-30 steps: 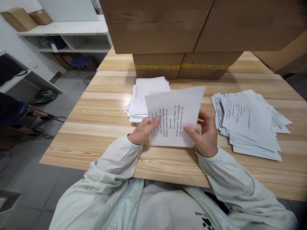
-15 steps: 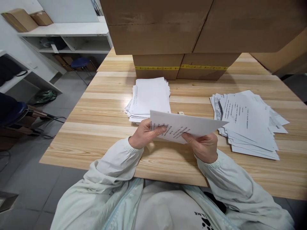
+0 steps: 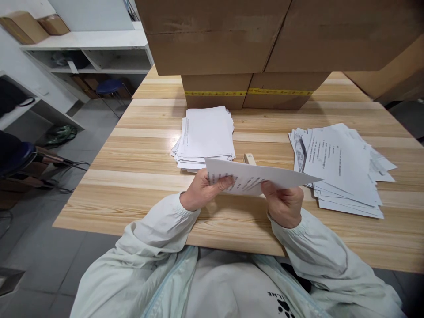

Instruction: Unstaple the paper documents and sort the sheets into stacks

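Between my two hands I hold printed paper sheets (image 3: 247, 176), tilted above the front part of the table; how many sheets there are I cannot tell. My left hand (image 3: 203, 187) grips their left end, thumb on top. My right hand (image 3: 284, 203) pinches the right end, also with the thumb on the printed face. Behind my left hand lies a neat paper stack (image 3: 210, 132), mostly blank on top. To the right of my right hand a looser, fanned pile of printed papers (image 3: 341, 163) rests on the table. A small beige object (image 3: 249, 159) shows partly behind the held sheets.
Large cardboard boxes (image 3: 212, 39) stand stacked at the back of the wooden table (image 3: 132, 176), the upper ones jutting towards me. Another carton (image 3: 394, 70) is at the back right. On the left are a white shelf unit (image 3: 89, 39) and blue stools (image 3: 109, 86).
The held sheets have tipped flatter and their right end has shifted slightly right with my right hand. More of the small beige object shows behind them.
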Available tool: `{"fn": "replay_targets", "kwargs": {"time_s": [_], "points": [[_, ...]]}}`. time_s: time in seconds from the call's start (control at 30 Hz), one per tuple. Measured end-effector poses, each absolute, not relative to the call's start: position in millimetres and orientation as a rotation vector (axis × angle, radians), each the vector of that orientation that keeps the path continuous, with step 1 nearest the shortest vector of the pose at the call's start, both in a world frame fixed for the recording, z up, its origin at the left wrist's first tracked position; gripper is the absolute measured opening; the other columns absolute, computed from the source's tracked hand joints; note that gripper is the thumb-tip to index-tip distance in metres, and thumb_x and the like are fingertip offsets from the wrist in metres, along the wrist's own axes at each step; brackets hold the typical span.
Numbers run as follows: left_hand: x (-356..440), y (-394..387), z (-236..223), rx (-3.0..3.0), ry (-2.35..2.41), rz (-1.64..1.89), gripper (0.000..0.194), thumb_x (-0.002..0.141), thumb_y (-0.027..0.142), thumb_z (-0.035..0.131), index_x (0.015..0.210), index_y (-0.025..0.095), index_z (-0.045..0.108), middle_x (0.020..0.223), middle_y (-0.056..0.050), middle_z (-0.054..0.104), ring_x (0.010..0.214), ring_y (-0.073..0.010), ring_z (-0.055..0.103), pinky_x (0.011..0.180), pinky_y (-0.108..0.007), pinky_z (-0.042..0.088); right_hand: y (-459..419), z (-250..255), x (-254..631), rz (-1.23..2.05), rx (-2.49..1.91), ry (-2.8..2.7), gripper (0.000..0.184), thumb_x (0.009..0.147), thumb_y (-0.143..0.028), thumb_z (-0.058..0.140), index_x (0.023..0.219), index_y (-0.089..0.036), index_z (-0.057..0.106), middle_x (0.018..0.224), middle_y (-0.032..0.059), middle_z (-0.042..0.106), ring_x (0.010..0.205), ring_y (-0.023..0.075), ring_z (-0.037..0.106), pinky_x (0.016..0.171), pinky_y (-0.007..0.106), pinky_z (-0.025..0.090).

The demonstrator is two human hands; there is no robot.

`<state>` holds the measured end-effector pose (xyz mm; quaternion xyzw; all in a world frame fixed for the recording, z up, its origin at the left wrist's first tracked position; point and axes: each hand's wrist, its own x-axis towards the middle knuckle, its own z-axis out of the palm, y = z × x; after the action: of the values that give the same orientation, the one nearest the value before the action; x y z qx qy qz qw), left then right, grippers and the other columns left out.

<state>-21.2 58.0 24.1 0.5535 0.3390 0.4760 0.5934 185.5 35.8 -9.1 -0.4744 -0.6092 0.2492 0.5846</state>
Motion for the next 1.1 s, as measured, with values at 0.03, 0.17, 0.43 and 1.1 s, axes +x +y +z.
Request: {"fn": "replay_targets", "kwargs": {"time_s": [0.03, 0.17, 0.43, 1.1], "points": [[-19, 56, 24, 1.271, 0.780, 1.087, 0.036, 0.076, 0.051, 0.076, 0.087, 0.018, 0.075, 0.090, -0.006, 0.074, 0.087, -0.0219, 0.067, 0.081, -0.033, 0.053, 33, -6, 188, 0.543, -1.140, -1.397, 0.021, 0.085, -0.042, 0.068, 0.078, -0.024, 0.075, 0.075, 0.0055, 0.074, 0.067, 0.0224, 0.068, 0.063, 0.037, 0.056], [-4, 43, 14, 1.100, 0.822, 1.085, 0.047, 0.076, 0.039, 0.079, 0.115, 0.020, 0.062, 0.101, -0.006, 0.072, 0.090, -0.0197, 0.068, 0.080, -0.029, 0.054, 11, -1, 203, 0.582, -1.357, -1.358, 0.016, 0.085, -0.039, 0.069, 0.092, -0.025, 0.074, 0.077, 0.0034, 0.074, 0.063, 0.0190, 0.065, 0.055, 0.031, 0.051], [17, 7, -20, 1.286, 1.097, 0.705, 0.089, 0.081, 0.018, 0.063, 0.157, 0.027, 0.017, 0.081, 0.002, 0.068, 0.068, -0.0159, 0.062, 0.070, -0.028, 0.049, -35, -33, 245, 1.267, -1.613, -1.311, 0.041, 0.084, -0.046, 0.068, 0.114, -0.018, 0.065, 0.099, 0.0083, 0.074, 0.085, 0.0227, 0.069, 0.066, 0.032, 0.056], [65, 36, -23, 0.883, 1.024, 0.463, 0.017, 0.079, -0.001, 0.056, 0.087, 0.010, 0.067, 0.065, 0.000, 0.062, 0.054, -0.0083, 0.060, 0.049, -0.019, 0.052, 10, -42, 307, 1.010, -1.737, -1.522, 0.043, 0.086, -0.056, 0.059, 0.102, -0.017, 0.067, 0.076, 0.0040, 0.073, 0.061, 0.0185, 0.065, 0.052, 0.029, 0.049]]}}
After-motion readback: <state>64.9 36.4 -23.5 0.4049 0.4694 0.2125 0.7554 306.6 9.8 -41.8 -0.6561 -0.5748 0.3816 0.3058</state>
